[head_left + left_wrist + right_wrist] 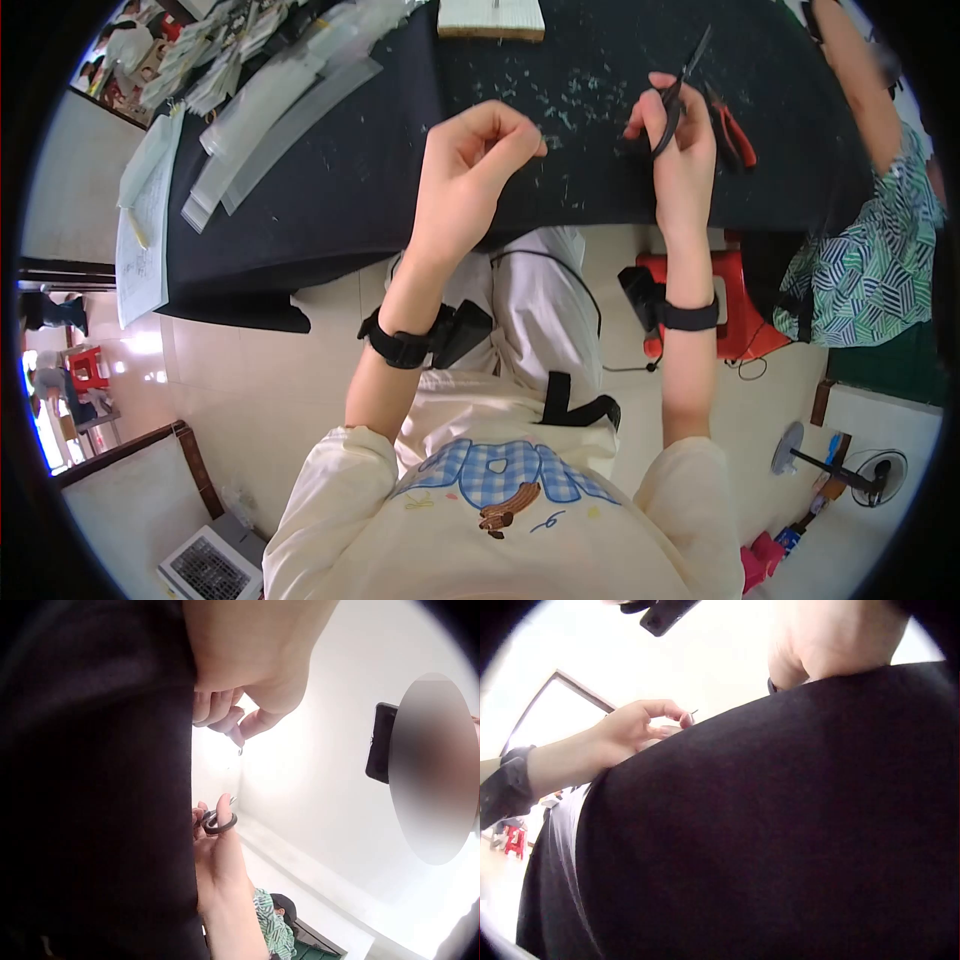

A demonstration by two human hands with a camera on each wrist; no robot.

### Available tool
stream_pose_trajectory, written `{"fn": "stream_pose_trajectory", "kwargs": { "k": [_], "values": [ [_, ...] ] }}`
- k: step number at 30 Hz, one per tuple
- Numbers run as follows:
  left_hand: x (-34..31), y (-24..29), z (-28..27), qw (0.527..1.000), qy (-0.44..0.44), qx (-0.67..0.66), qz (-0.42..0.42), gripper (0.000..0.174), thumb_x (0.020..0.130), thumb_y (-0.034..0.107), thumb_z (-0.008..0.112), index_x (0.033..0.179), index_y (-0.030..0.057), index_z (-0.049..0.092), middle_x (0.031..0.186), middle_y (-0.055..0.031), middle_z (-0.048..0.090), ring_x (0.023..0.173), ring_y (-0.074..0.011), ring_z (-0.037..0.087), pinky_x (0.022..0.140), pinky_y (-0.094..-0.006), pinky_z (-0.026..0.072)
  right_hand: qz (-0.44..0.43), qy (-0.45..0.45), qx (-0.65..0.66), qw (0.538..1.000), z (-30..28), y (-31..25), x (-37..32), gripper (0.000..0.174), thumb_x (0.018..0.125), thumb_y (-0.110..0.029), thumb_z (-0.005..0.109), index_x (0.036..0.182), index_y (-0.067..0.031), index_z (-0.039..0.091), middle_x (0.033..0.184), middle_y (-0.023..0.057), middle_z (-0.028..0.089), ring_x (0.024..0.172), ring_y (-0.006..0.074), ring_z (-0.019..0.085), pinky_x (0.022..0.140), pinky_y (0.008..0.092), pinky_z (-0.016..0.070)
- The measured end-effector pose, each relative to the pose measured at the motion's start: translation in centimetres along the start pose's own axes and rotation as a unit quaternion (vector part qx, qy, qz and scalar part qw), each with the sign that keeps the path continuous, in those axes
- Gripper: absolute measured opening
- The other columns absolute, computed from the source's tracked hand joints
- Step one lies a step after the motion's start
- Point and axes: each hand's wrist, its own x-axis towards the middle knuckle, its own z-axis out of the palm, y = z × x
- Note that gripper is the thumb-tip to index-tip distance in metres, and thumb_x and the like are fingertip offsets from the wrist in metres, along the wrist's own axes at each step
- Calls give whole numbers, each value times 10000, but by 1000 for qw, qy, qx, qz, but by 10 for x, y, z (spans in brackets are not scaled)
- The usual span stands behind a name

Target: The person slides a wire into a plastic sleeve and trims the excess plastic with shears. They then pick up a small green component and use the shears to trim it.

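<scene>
Over the black cloth, my left hand (470,165) has thumb and forefinger pinched together. A tiny thin piece (240,751) sticks out from those fingertips in the left wrist view, and its end (695,712) shows in the right wrist view; what it is, I cannot tell. To the right, my right hand (683,150) holds black-handled scissors (669,118), with the thumb through a handle loop and the blades pointing up and away. The two hands are apart. Small pale scraps (565,100) lie scattered on the cloth between and beyond them.
Red-handled pliers (738,138) lie right of the scissors. A white block (490,18) stands at the far edge of view. Clear plastic strips (270,110) and a paper sheet (145,250) are at the left. Another person's arm (858,80) reaches in at the right.
</scene>
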Motion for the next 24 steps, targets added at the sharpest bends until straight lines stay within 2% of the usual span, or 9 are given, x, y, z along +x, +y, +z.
{"fn": "stream_pose_trajectory", "kwargs": {
  "k": [2,3,6,8,12,15,16,17,24],
  "values": [
    [0,5,2,998,30,-21,-46,123,831,95,540,748,8,563,569,71,402,464,10,249,441,-190,157,11,7,18,1000,0,-1,0,355,842,-194,652,1095,-17,477,690,25,578,643,83,533,632,209,411],
    [0,6,-1,999,32,-19,-33,123,831,95,540,748,8,563,569,71,402,464,10,249,441,-190,157,12,13,21,1000,0,-1,-1,357,849,-192,641,1106,-22,462,693,24,577,650,82,530,634,209,406],
    [0,13,-7,982,47,-139,-115,126,841,130,532,759,33,542,582,71,369,446,-4,247,433,-197,184,11,10,23,1000,-1,-3,-2,372,854,-188,632,1132,-31,440,695,22,580,662,88,530,662,214,402],
    [-2,22,-5,974,57,-185,-114,128,844,142,524,766,40,535,594,67,371,445,-6,247,430,-197,188,26,11,3,1000,-1,-4,-4,380,870,-195,609,1158,-38,415,787,27,574,722,89,530,703,222,400],
    [-10,47,2,953,68,-266,-127,130,851,175,511,789,62,525,625,57,368,452,-18,243,430,-192,202,14,-3,-38,999,0,-6,-3,391,921,-284,514,1197,-28,407,826,0,455,754,78,419,765,218,322],
    [-15,57,6,946,65,-290,-127,125,850,180,516,797,68,531,641,56,376,459,-19,235,435,-190,203,24,-11,16,1000,-1,3,-4,393,918,-270,519,1209,-37,394,812,-2,449,749,81,422,765,218,327],
    [-16,61,8,943,64,-300,-132,127,850,182,517,798,67,532,645,56,377,460,-18,232,435,-189,201,68,-19,46,996,-6,3,-2,353,909,-61,500,1220,-40,335,952,48,518,922,106,540,907,243,392],
    [-17,65,9,938,62,-311,-136,129,850,184,518,799,67,532,649,57,379,462,-17,229,434,-188,200,65,-20,46,997,-5,2,-1,353,909,-61,500,1220,-40,335,952,48,518,922,106,540,907,243,392],
    [-20,73,11,936,41,-322,-137,140,854,192,511,796,66,528,653,61,365,464,-12,225,424,-189,199,40,-8,-65,997,-1,7,2,485,762,-135,715,1152,-43,443,938,31,590,841,96,527,738,226,412]
  ]
}}
